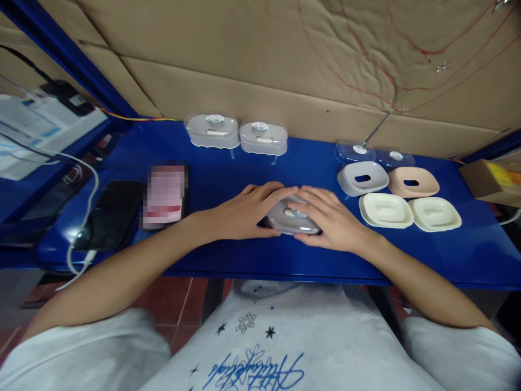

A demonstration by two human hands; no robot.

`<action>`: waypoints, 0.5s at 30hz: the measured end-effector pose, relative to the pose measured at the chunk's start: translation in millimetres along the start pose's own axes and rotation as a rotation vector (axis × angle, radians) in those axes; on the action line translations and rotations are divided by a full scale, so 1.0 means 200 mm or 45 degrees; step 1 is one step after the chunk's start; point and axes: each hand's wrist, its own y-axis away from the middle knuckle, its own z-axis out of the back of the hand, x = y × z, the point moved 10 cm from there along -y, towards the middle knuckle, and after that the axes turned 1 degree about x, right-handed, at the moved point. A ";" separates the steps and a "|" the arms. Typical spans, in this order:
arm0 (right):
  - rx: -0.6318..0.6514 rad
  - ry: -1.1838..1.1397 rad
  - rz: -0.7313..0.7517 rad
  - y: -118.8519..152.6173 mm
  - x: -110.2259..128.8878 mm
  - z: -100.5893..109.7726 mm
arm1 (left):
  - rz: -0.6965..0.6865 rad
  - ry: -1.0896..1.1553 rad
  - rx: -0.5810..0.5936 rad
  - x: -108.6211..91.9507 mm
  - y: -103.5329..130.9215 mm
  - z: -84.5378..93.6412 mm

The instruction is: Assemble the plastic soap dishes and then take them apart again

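Both hands hold a grey oval box with a clear cover (291,214) near the table's front edge. My left hand (256,210) wraps its left side, thumb at the near edge and fingers along the far edge. My right hand (329,217) grips the right side, with some fingers over the clear top, partly hiding a round sticker. The underside of the box is hidden. To the right sit a grey oval shell (350,185) and a peach one (417,190), each with a slot, in front of clear covers (349,152). Nearer me lie two cream trays (386,217).
Two covered grey boxes (214,130) stand at the back of the blue table (252,260). A phone with a blurred screen (164,195), a dark device (116,209) and white cables lie left. A cardboard box (488,184) is far right.
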 end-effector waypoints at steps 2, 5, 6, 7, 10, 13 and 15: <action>-0.035 0.126 -0.113 -0.01 -0.10 0.05 | 0.032 -0.138 -0.084 0.02 0.00 0.01; -0.080 0.305 -0.299 -0.02 -0.29 0.13 | 0.087 -0.214 -0.041 0.06 0.01 -0.02; -0.077 0.344 -0.347 -0.02 -0.35 0.14 | 0.107 -0.213 0.000 0.07 0.01 -0.03; -0.067 0.370 -0.385 -0.03 -0.41 0.15 | 0.126 -0.211 0.040 0.08 0.01 -0.05; -0.003 0.402 -0.424 -0.10 -0.58 0.16 | 0.148 -0.216 0.112 0.10 0.01 -0.08; 0.085 0.403 -0.440 -0.21 -0.73 0.16 | 0.158 -0.221 0.139 0.11 0.01 -0.09; 0.126 0.386 -0.452 -0.29 -0.82 0.15 | 0.165 -0.226 0.159 0.11 0.02 -0.09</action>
